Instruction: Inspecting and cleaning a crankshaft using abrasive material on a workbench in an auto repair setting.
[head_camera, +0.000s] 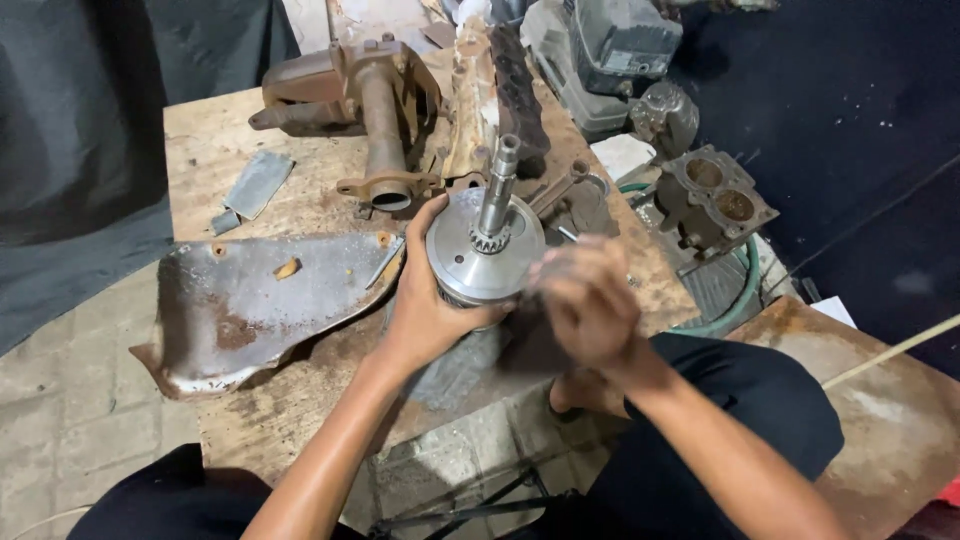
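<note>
My left hand (428, 305) grips the side of a round metal drum (484, 262) that has a toothed shaft (497, 190) standing up from its middle. It rests at the near edge of a worn wooden bench (265, 420). My right hand (585, 300) is blurred with motion, pressed against the drum's right side. Whether it holds a dark cloth or pad against the drum I cannot tell.
A bent rusty metal sheet (255, 300) lies left of the drum. Behind it stand a rusty pipe casting (375, 110) and a dark ribbed bar (515, 85). To the right sit a two-bore engine block (715, 200), a green hose (745, 290) and another rusty board (880, 420).
</note>
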